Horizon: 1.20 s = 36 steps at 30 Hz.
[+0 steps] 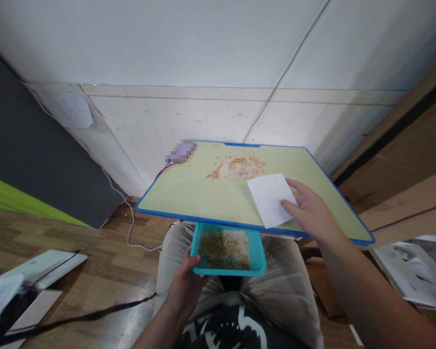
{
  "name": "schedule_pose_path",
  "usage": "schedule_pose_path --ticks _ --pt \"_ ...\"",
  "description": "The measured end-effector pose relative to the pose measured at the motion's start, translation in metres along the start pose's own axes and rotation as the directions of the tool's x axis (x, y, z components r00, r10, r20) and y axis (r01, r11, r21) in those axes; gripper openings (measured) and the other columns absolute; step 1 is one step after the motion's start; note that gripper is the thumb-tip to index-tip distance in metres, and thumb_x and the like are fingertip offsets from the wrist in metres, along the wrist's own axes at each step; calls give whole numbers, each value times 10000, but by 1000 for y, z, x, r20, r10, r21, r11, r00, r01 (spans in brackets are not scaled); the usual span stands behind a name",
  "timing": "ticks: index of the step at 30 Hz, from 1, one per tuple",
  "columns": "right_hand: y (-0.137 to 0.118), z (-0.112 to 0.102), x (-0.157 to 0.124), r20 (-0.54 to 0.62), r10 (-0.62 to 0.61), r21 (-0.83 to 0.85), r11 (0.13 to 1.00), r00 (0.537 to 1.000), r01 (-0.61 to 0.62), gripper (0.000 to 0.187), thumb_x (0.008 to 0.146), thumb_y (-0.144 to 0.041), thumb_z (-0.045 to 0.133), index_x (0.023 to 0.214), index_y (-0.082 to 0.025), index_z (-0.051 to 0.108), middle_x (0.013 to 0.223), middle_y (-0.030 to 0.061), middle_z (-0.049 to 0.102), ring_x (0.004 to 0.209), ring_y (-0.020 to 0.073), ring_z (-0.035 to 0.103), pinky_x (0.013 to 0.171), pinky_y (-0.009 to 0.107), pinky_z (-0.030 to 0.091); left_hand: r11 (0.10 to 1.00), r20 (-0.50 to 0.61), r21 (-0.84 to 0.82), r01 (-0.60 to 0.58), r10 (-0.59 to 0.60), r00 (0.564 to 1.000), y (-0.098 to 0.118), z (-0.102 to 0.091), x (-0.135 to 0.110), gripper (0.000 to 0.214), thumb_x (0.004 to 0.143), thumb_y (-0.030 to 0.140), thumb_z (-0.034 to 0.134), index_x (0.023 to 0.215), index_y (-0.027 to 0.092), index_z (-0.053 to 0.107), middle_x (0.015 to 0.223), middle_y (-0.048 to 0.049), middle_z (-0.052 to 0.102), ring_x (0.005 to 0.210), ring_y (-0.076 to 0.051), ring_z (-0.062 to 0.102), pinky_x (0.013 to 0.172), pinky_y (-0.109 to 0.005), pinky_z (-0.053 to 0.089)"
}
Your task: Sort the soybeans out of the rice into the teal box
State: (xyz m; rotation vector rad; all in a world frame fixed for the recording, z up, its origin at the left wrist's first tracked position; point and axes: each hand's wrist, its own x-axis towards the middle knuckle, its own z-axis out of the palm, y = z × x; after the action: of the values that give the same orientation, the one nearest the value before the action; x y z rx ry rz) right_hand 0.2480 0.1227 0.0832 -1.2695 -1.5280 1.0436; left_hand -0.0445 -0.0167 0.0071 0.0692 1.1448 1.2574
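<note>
Fingers [194, 262] of the left hand [182, 282] grip the teal tray [256, 251] at its eight-o'clock corner; this lopsided hold could spill its grains [225, 248]. At two, the right hand [310, 209] pinches a white card [269, 199]; careless nudging could scatter the pile [241, 167], twelve o'clock, on the bench [189, 198].
</note>
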Motion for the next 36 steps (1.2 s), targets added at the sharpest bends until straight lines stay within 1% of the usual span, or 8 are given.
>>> schedule_pose_path --ticks 3,6,8,11,15,19,29,36 --pt "-29 5 27 -14 -123 -268 957 992 114 739 811 -321 664 1519 -167 519 1145 138 785 877 290 758 777 462 625 1000 24 -8 7 -6 1000 -3 -4 2 630 587 316 846 1191 242 683 1102 -62 786 989 -289 722 793 -383 537" --pt "-61 25 59 22 -241 -541 813 970 214 738 814 -217 642 1543 -148 541 1389 163 702 1127 311 722 1024 499 564 1000 76 -18 23 -21 997 -6 -10 4 657 631 309 850 1260 239 672 1119 -63 794 996 -277 728 842 -395 549" --pt "-79 46 77 78 -232 -669 709 970 223 741 840 -166 613 1572 -102 514 1500 186 625 1274 316 661 1132 477 494 999 100 -11 30 -29 995 -7 -14 5 654 662 312 845 1288 243 671 1096 -55 801 1008 -277 734 844 -388 550" --pt "-95 80 97 142 -155 -780 590 978 207 760 901 -125 573 1641 -81 407 1557 205 569 1380 308 593 1171 423 453 1000 113 -4 22 -22 993 -9 -16 5 678 687 321 830 1341 251 662 1082 -59 809 1052 -308 739 842 -398 554" --pt "-103 109 113 200 -94 -845 487 975 220 743 931 -82 533 1658 -99 380 1523 205 600 1371 288 603 1138 369 466 999 114 -37 2 2 993 -8 -13 1 732 702 324 803 1413 268 637 1156 -74 811 1129 -335 730 926 -438 558" --pt "-100 122 125 236 -57 -863 447 970 236 740 935 -74 534 1657 -112 382 1504 221 611 1340 296 626 1078 364 503 998 125 -61 0 7 992 -7 -12 -1 780 699 313 792 1457 277 610 1182 -76 812 1174 -343 718 971 -455 559" --pt "-96 132 137 226 -4 -882 424 974 207 645 912 -71 571 1554 -102 512 1475 245 621 1280 317 659 1010 371 529 998 102 -62 -1 7 995 -8 -17 3 785 688 309 791 1450 271 605 1286 -89 775 1172 -340 714 933 -439 564" --pt "-94 136 144 261 -29 -882 398 965 251 605 912 -54 551 1515 -110 550 1446 225 647 1276 295 658 1025 357 514 999 111 -47 19 -13 994 -7 -18 4 818 678 326 805 1465 273 589 1210 -84 793 1198 -356 702 965 -460 556"
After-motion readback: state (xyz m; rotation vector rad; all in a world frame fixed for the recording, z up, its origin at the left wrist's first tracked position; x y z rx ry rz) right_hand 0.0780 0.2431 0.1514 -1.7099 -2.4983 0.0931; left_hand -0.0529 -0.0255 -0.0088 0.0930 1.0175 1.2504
